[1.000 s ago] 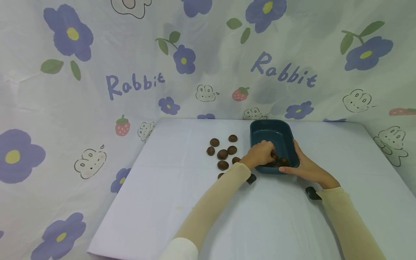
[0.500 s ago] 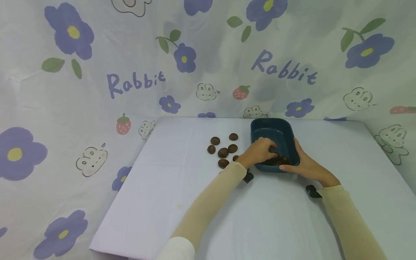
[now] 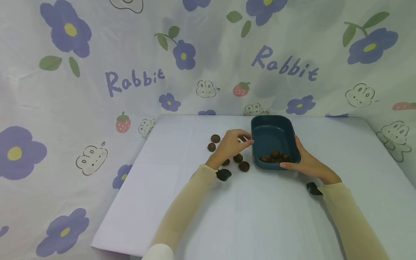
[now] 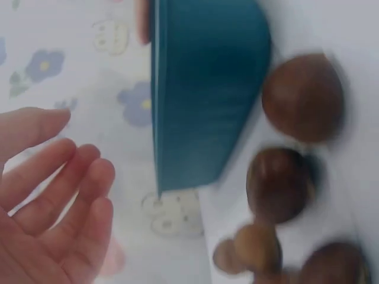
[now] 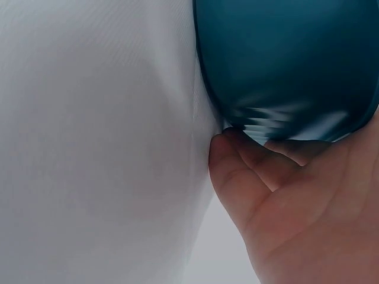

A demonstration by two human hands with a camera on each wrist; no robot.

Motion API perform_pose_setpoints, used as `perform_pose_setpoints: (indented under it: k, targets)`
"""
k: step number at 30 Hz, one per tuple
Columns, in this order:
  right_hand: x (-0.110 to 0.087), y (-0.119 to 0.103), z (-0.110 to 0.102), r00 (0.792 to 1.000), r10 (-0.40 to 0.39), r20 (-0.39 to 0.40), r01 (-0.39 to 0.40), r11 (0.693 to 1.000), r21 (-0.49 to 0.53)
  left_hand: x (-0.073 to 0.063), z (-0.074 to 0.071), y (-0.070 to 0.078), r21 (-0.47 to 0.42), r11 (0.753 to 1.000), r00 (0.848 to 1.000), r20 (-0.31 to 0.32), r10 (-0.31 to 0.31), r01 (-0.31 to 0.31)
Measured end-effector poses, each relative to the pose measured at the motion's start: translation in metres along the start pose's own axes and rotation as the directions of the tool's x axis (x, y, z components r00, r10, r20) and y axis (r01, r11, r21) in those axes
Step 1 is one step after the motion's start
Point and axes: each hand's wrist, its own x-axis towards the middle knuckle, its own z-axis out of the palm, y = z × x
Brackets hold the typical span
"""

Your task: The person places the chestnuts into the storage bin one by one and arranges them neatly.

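A dark teal rectangular dish (image 3: pixel 271 135) stands toward the back of the table, with several brown chestnuts (image 3: pixel 275 154) gathered at its near end. My left hand (image 3: pixel 230 144) hovers just left of the dish wall, over loose chestnuts (image 3: pixel 244 166). In the left wrist view this left hand (image 4: pixel 53 207) has loosely bent fingers and holds nothing. My right hand (image 3: pixel 308 166) grips the dish's near right corner, thumb at the front and fingers along the side. The right wrist view shows the right hand's bent fingers (image 5: pixel 243 171) against the dish's outer wall (image 5: pixel 284 59).
Several more chestnuts (image 3: pixel 215 138) lie left of the dish, some hidden by the left hand and wrist. Small black devices (image 3: pixel 224 175) sit at both wrists. Behind the white-covered table (image 3: pixel 260 216) hangs a flower and rabbit patterned curtain (image 3: pixel 208 54).
My left hand has come out of the dish and moved left over the loose chestnuts, uncovering the chestnuts inside. My right hand keeps its hold on the corner.
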Motion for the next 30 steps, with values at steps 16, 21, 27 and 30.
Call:
perform_pose_setpoints:
  k: [16, 21, 27, 30]
  targets:
    - [-0.001, -0.001, -0.003, 1.000, -0.003, -0.006, 0.003, 1.000, 0.019, -0.035, -0.059, -0.078, -0.012, 0.980, 0.943, -0.271, -0.195, 0.199]
    - [0.000, 0.000, -0.001, 1.000, 0.004, 0.003, -0.004, 1.000, 0.010, -0.043, -0.062, -0.100, 0.021, 0.955, 0.923, -0.266, -0.279, 0.295]
    - [-0.001, -0.002, 0.000, 1.000, -0.003, -0.001, 0.003, 1.000, 0.009, -0.049, -0.063, -0.112, 0.030, 0.928, 0.911, -0.205, -0.357, 0.370]
    - [0.000, -0.002, 0.000, 1.000, -0.009, -0.005, 0.009, 1.000, 0.007, -0.051, -0.063, -0.115, 0.020, 0.920, 0.908, -0.173, -0.382, 0.391]
